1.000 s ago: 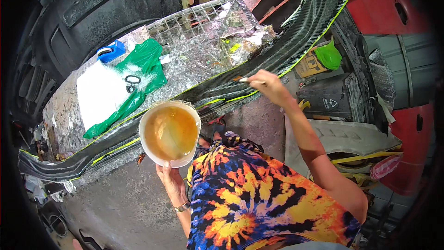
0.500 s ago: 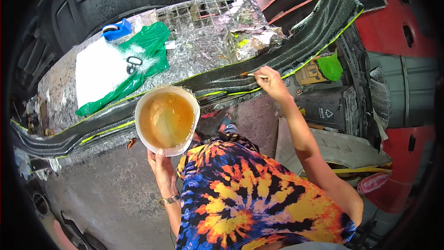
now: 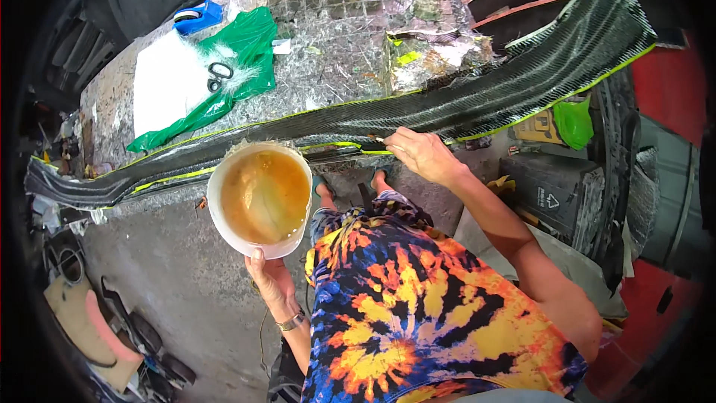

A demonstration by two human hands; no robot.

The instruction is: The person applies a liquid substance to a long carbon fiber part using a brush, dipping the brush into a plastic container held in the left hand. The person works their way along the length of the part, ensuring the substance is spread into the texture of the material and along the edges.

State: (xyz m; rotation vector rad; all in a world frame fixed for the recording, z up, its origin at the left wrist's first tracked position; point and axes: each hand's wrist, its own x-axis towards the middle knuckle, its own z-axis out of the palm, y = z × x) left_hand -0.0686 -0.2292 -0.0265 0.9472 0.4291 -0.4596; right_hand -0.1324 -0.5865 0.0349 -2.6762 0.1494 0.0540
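Two bare hands are occupied. By the left hand, a white tub of amber liquid is supported at its near side, the thumb pressed to the outer wall; the other fingers are partly hidden, so their spread cannot be told. The tub is held mouth-up, presumably against spilling, and near the strip, apparently to put the liquid within easy reach. In the right hand, a slim brush is pinched between closed fingers, its bristles pointed at the near edge of a black woven carbon-fibre strip; whether they touch cannot be told. The strip is laid along the near side of a stained worktable, probably for access along its length. Farther back, black-handled scissors are set beside a green plastic bag, seemingly out of the way.
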